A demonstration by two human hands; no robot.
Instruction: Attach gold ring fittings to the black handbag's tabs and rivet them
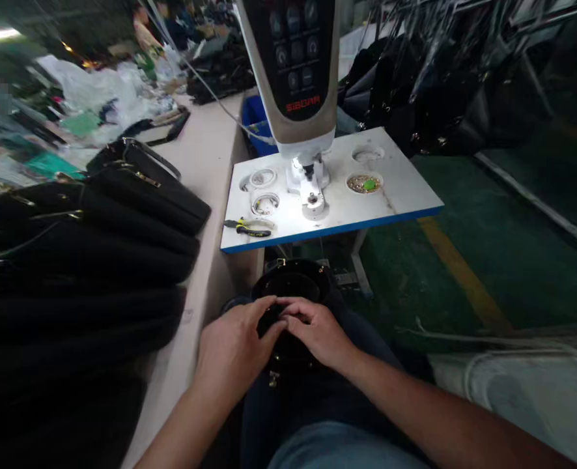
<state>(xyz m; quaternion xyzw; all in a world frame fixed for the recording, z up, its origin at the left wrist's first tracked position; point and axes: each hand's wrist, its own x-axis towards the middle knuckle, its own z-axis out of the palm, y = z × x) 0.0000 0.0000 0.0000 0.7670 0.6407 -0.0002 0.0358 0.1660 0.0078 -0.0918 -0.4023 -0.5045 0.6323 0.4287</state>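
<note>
A black bag (pixel 295 279) with gold-coloured fittings rests on my lap, below the front edge of a small white worktable. My left hand (pixel 237 339) curls over its upper part, thumb and fingers closed round a dark part of it. From the other side my right hand (pixel 318 331) pinches the same spot, its fingertips meeting those of the left. The exact part between the fingertips is dark and mostly covered. A small metal fitting (pixel 273 378) hangs at the bag's near side.
A press machine (pixel 298 71) stands on the white worktable (pixel 361 218). Pliers (pixel 249 228) lie at its left, with recessed cups of small parts (pixel 364 183) around. Several black bags (pixel 146 182) line the long table (pixel 208 150) at left. More dark bags (pixel 445 111) hang back right.
</note>
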